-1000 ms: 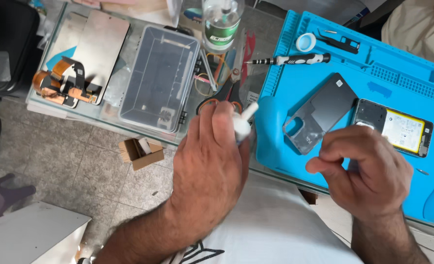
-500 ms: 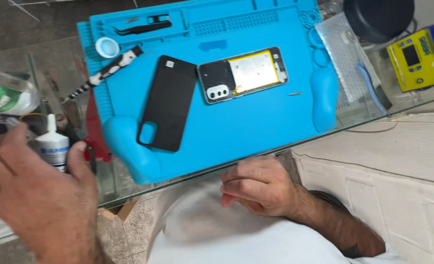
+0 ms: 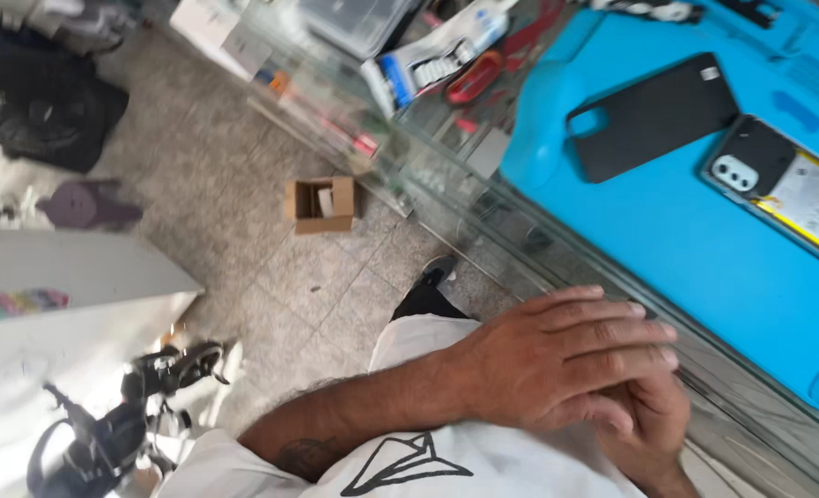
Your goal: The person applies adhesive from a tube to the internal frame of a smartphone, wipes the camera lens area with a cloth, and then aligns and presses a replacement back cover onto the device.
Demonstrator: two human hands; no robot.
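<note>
Moved: left hand has let go of the glue bottle, now lies flat over right hand, both empty.
Edge: hands just below the blue mat, at its near edge.
Room: bare mat between hands and black phone cover.

The black phone back cover is laid flat and slanted on the blue silicone repair mat, just beside the opened smartphone, whose camera cluster and yellow-edged battery are exposed, both being set well apart from the clasped hands.
</note>
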